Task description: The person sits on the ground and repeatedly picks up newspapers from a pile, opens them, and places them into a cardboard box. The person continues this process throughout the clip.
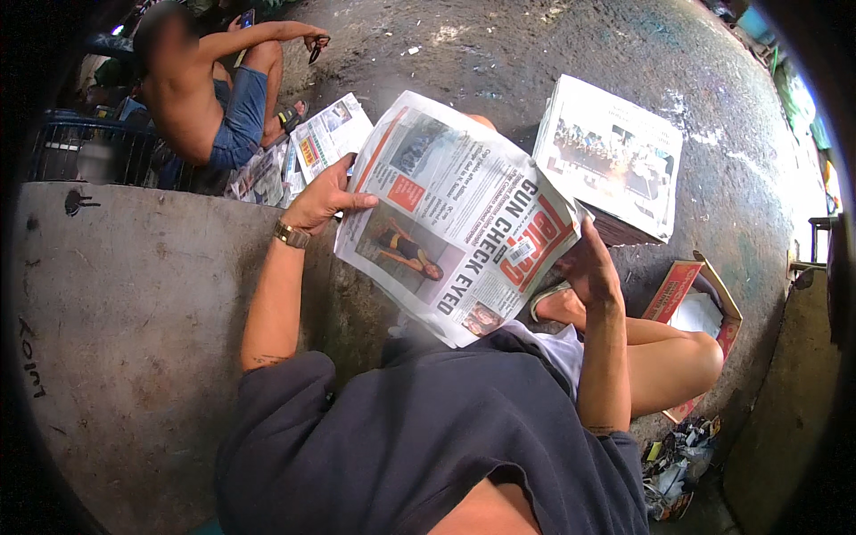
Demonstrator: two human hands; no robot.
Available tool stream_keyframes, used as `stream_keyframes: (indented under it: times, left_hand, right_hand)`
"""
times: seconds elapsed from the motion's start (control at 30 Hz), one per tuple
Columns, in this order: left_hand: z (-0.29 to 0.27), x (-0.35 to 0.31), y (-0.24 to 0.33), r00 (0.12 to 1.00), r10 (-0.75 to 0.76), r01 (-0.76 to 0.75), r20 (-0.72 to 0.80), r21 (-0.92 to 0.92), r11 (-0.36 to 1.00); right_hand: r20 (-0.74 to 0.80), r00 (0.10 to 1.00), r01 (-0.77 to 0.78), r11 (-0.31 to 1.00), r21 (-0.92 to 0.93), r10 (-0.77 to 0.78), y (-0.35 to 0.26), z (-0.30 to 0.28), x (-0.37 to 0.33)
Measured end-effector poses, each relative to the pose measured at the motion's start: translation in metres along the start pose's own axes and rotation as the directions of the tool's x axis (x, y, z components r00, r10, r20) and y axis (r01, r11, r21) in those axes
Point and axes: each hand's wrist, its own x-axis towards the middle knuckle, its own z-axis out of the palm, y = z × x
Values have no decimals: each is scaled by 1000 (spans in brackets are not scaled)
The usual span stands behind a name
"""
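Taking the newspaper in hand as the middle of the dial, wet-looking dark ground [383, 53] spreads beyond it at 12 o'clock, and a grey slab [152, 330] fills 8 o'clock. Another person [183, 116] sits at 10 o'clock. A thick stack of papers [615, 165] stands at 2 o'clock, near the newspaper. The newspaper [468, 196] itself is spread and tilted above the wearer's lap. At 4 o'clock lies an open red-sided carton [673, 290]; loose printed sheets [332, 134] lie at 10. The left hand [321, 198] pinches the 9 o'clock edge, thumb on the print, other fingers hidden behind; the right hand [591, 267] grips near 4 o'clock, its fingers partly shaded. A wristwatch [292, 234] circles the left wrist.
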Motion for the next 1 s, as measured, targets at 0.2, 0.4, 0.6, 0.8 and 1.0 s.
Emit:
stream_keyframes:
  times: [0.2, 0.4, 0.6, 0.8, 1.0]
  left_hand:
    - [5, -22, 2, 969, 130, -115, -210, 84, 990]
    - [62, 33, 141, 653, 751, -710, -101, 266, 652]
    - [169, 206, 98, 612, 790, -749, -41, 291, 596]
    - [208, 283, -56, 850, 522, -526, -63, -154, 837]
    - [223, 290, -38, 856, 505, -502, -112, 58, 863]
  right_hand:
    - [-29, 910, 370, 841, -395, -414, -4, 17, -7]
    - [143, 428, 847, 341, -408, -892, -193, 39, -37]
    - [313, 243, 881, 74, -467, -918, -265, -38, -38]
    - [-94, 563, 622, 496, -606, -821, -183, -153, 37]
    - [-70, 523, 561, 405, -722, -849, -182, -176, 60]
